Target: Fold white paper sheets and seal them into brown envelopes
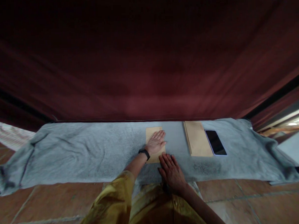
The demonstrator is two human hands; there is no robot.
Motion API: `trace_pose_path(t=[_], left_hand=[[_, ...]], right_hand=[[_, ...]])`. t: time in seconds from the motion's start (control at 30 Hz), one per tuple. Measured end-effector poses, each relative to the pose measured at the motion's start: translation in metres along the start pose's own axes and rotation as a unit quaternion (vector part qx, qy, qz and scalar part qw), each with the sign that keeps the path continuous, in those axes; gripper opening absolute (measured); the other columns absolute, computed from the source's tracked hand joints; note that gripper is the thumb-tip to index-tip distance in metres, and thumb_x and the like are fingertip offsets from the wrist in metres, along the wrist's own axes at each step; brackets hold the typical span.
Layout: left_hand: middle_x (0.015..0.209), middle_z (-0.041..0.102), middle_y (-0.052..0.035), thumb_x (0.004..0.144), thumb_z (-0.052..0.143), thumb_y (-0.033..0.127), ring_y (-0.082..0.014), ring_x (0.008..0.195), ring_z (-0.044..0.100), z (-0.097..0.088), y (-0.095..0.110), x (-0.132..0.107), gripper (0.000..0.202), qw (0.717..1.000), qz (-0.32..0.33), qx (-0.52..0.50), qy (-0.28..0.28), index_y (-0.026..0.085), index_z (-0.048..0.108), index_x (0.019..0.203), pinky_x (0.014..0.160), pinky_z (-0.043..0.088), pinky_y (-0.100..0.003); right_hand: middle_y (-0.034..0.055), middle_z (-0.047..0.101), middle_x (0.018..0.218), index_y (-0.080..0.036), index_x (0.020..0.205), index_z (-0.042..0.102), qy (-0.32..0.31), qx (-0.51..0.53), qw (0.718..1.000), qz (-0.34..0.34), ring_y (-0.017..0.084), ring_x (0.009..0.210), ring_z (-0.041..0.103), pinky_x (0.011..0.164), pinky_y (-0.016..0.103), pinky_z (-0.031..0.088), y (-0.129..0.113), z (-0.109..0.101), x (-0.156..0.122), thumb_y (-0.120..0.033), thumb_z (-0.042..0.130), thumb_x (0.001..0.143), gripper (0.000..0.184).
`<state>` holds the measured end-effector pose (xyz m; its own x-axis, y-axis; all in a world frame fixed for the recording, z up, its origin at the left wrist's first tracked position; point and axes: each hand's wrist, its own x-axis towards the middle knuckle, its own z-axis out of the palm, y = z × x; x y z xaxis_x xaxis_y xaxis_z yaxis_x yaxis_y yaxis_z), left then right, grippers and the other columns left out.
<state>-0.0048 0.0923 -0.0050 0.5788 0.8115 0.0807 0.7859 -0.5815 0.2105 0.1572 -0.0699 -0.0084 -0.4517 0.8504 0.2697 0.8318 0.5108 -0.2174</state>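
Note:
My left hand (156, 142), with a black watch on its wrist, lies flat on a tan sheet that looks like a paper envelope (150, 133). Its fingers are stretched out toward the upper right. Close to the sheet's lower right corner rests my right hand (172, 172), palm down with fingers extended. Its fingertips are at the sheet's edge; whether they touch it I cannot tell. Further right lies a stack of similar tan envelopes (199, 139). A phone (216, 142) with a dark screen and a pale purple rim sits beside that stack.
A grey cloth (91, 151) with wrinkles covers the long narrow surface under everything. Behind it rises a dark red fabric wall (148, 75). Terracotta floor tiles (56, 202) show along the near side. At the far right is a white object (296, 147).

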Motion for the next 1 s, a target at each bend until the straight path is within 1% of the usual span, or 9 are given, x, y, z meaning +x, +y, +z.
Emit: trace_pose_path(t=[0.07,0.23,0.4,0.5,0.6,0.7,0.83,0.9,1.0], left_hand=[[0.165,0.035,-0.0113,0.106,0.031,0.046,-0.0185,0.155,0.027,0.002,0.001,-0.010,0.059,1.000,0.026,0.000,-0.008,0.017,0.037,0.158,0.128,0.015,-0.040],[0.167,0.033,-0.0098,0.108,0.025,0.048,-0.0173,0.157,0.022,0.003,0.008,-0.028,0.061,0.998,0.059,0.007,-0.027,0.016,0.031,0.160,0.129,0.012,-0.039],[0.167,0.031,-0.0094,0.108,0.024,0.051,-0.0179,0.157,0.021,0.006,0.015,-0.045,0.063,0.996,0.085,-0.002,-0.034,0.017,0.030,0.161,0.129,0.012,-0.041],[0.167,0.031,-0.0110,0.108,0.024,0.051,-0.0184,0.157,0.022,0.006,0.019,-0.057,0.064,0.995,0.088,0.000,-0.035,0.016,0.026,0.162,0.129,0.014,-0.042],[0.168,0.029,-0.0127,0.109,0.024,0.051,-0.0189,0.157,0.023,0.003,0.024,-0.071,0.066,0.995,0.091,0.011,-0.031,0.014,0.021,0.163,0.129,0.015,-0.042],[0.168,0.028,-0.0128,0.108,0.025,0.051,-0.0199,0.157,0.023,0.002,0.030,-0.087,0.067,0.994,0.100,0.029,-0.021,0.013,0.018,0.163,0.129,0.017,-0.042],[0.167,0.030,-0.0137,0.107,0.030,0.053,-0.0230,0.156,0.027,0.001,0.036,-0.110,0.072,0.993,0.103,0.056,0.003,0.014,0.013,0.164,0.128,0.021,-0.044],[0.167,0.031,-0.0142,0.105,0.034,0.056,-0.0250,0.154,0.030,0.001,0.035,-0.121,0.076,0.991,0.112,0.070,0.021,0.015,0.011,0.165,0.127,0.022,-0.045],[0.166,0.033,-0.0130,0.104,0.037,0.053,-0.0251,0.152,0.034,0.003,0.029,-0.135,0.075,0.986,0.133,0.089,0.039,0.017,0.012,0.165,0.126,0.023,-0.045]], right_hand=[[0.0120,0.046,0.159,-0.018,0.159,0.036,0.006,-0.005,1.000,-0.004,0.026,0.148,0.041,0.125,0.049,0.029,0.000,0.001,0.000,-0.036,0.047,0.105,0.057],[0.0114,0.045,0.160,-0.017,0.158,0.037,0.015,-0.010,1.000,-0.011,0.028,0.149,0.040,0.126,0.049,0.026,0.003,0.007,-0.002,-0.039,0.048,0.105,0.058],[0.0131,0.049,0.157,-0.015,0.153,0.046,0.032,-0.001,0.999,-0.008,0.028,0.147,0.042,0.126,0.050,0.028,0.004,0.013,-0.004,-0.044,0.051,0.104,0.057],[0.0145,0.052,0.154,-0.013,0.148,0.051,0.034,0.004,0.999,-0.005,0.029,0.147,0.043,0.125,0.051,0.030,0.004,0.013,-0.004,-0.042,0.052,0.104,0.053],[0.0153,0.051,0.155,-0.012,0.146,0.053,0.028,0.012,1.000,-0.005,0.029,0.146,0.043,0.124,0.051,0.033,0.004,0.010,-0.004,-0.039,0.053,0.103,0.051],[0.0145,0.049,0.157,-0.014,0.149,0.051,0.035,0.022,0.999,-0.004,0.027,0.146,0.044,0.123,0.050,0.033,0.006,0.006,-0.004,-0.036,0.052,0.103,0.050],[0.0117,0.048,0.158,-0.016,0.156,0.041,0.044,0.038,0.998,-0.011,0.024,0.144,0.046,0.124,0.046,0.033,0.007,0.001,-0.007,-0.037,0.051,0.104,0.056],[0.0113,0.049,0.157,-0.017,0.157,0.039,0.041,0.046,0.998,-0.008,0.024,0.143,0.047,0.124,0.047,0.032,0.008,-0.001,-0.010,-0.040,0.051,0.104,0.059],[0.0110,0.051,0.155,-0.018,0.156,0.041,0.031,0.056,0.998,0.005,0.024,0.142,0.049,0.125,0.047,0.031,0.010,-0.004,-0.015,-0.042,0.051,0.104,0.058]])
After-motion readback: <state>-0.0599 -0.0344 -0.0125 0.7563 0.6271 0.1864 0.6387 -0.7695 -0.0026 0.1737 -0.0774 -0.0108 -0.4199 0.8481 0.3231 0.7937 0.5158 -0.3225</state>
